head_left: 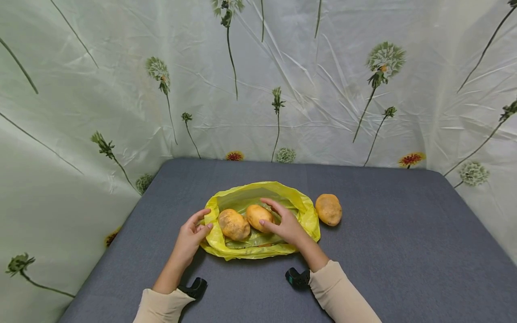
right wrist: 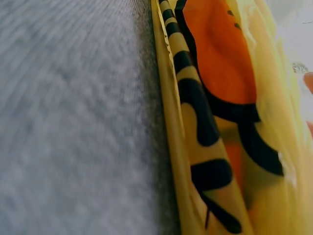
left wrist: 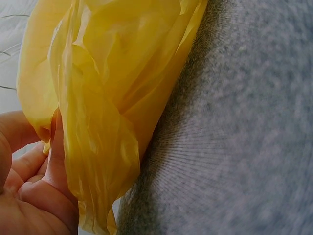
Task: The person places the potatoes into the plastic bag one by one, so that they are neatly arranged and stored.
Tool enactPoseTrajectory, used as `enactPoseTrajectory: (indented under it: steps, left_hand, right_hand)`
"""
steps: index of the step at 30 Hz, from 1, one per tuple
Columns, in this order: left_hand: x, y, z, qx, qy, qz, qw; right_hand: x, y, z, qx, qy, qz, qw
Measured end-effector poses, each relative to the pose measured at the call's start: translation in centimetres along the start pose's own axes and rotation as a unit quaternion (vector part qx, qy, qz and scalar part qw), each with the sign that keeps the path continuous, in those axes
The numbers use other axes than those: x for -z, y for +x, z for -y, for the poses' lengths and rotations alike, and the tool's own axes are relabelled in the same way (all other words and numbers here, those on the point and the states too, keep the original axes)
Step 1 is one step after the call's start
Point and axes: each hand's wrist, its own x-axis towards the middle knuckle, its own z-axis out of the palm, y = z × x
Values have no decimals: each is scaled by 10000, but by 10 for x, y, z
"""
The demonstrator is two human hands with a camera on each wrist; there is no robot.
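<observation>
An opened yellow plastic bag (head_left: pixel 308 211) lies on the table with its mouth facing up. In it are two potatoes side by side, the left potato (head_left: pixel 233 224) and the right potato (head_left: pixel 255 217). My left hand (head_left: pixel 189 237) pinches the bag's left rim between thumb and fingers; the left wrist view shows the bag's yellow film (left wrist: pixel 102 98) beside them. Over the bag's mouth, my right hand (head_left: pixel 288 226) holds the right potato, thumb in front and a finger behind. In the right wrist view, the bag's printed side (right wrist: pixel 225 54) hides most of that hand.
A third potato (head_left: pixel 329 209) lies outside the bag, close to its right end. The grey table (head_left: pixel 404 251) reaches back to a curtain (head_left: pixel 323 89) with a dandelion print. Black wrist devices (head_left: pixel 298 278) sit under both forearms.
</observation>
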Motion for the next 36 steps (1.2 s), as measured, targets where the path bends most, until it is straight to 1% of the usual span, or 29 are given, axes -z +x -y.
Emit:
enactPoseTrajectory:
  steps: [1, 5, 7, 9, 14, 17, 20, 23, 31, 36]
  left_hand:
    - [0, 0, 0, -1, 3, -5, 10000]
    - [0, 0, 1, -1, 13, 2, 10000]
    - [1, 0, 1, 2, 13, 7, 10000]
    - [1, 0, 1, 8, 7, 14, 10000]
    - [0, 0, 1, 23, -11, 13, 10000]
    - [0, 0, 1, 22, 2, 6, 10000]
    - [1, 0, 1, 21, 38, 8, 10000]
    - [1, 0, 0, 4, 58, 15, 10000]
    - [0, 0, 1, -69, 54, 46, 10000]
    - [1, 1, 3, -83, 85, 2, 9999]
  right_hand:
    - [0, 0, -5, 99, -38, -47, 9999]
    - [2, -1, -4, 442, -172, -207, 9987]
    - [4, -2, -2, 536, -168, -289, 9980]
    - [6, -3, 1, 538, -114, -382, 9978]
    - [13, -9, 25, 688, 114, -661, 9954]
    - [17, -12, 40, 796, 112, -808, 9935]
    - [20, -14, 45, 878, -13, -975, 9914]
    - [24, -16, 46, 1000, -170, -1179, 9878]
    - [37, -22, 39, 1410, -128, -1526, 9781]
    - [46, -27, 36, 1427, -247, -1711, 9746]
